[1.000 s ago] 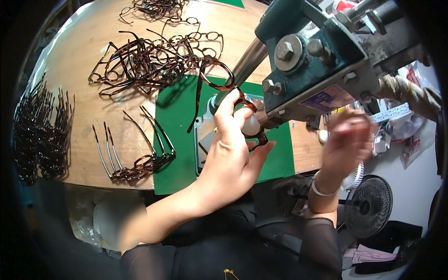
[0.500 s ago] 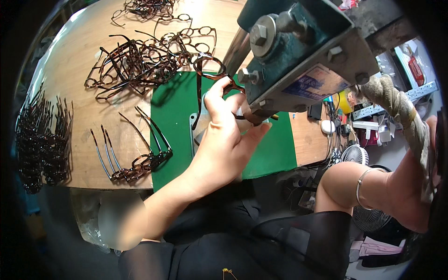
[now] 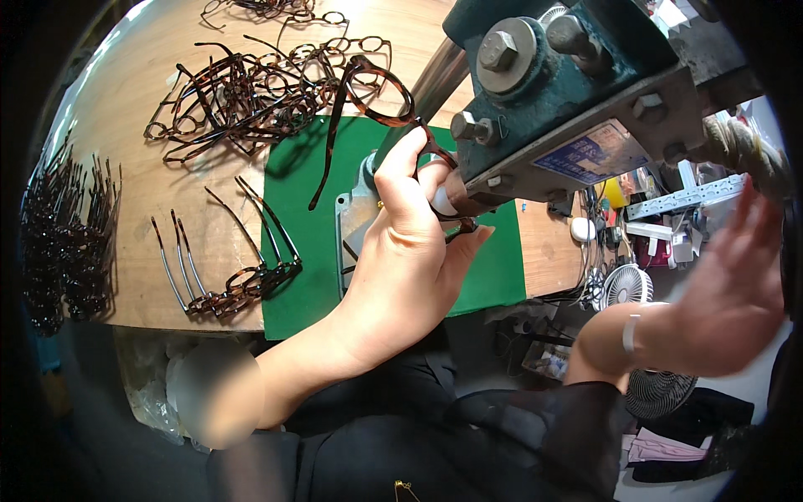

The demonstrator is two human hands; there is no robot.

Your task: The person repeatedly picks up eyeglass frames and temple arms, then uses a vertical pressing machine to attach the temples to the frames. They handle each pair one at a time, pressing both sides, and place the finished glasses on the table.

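Observation:
My left hand [image 3: 389, 259] grips a tortoiseshell eyeglass frame [image 3: 331, 149] beneath the head of a dark green hand press [image 3: 477, 100]. One round rim and one temple stick out beyond my thumb. The frame's other end is partly hidden by my fingers and the press. To the right, my right hand [image 3: 728, 293] is smeared by motion, its fingers stretched out and apparently apart from the cloth-wrapped press handle [image 3: 740, 151]. The press's grey base [image 3: 345, 243] stands on a green mat [image 3: 293, 167].
A tangled heap of tortoiseshell frames [image 3: 242, 105] lies behind the mat. Several frames with upturned temples [image 3: 242, 289] rest left of it, near the table's front edge. A dense stack of dark frames [image 3: 67, 251] fills the far left. Cables and a white fan [image 3: 627, 284] are at right.
My right hand has come away from the wrapped handle, moving down and left. The handle has swung upward. My left hand still holds the eyeglass frame, which appears slightly tilted.

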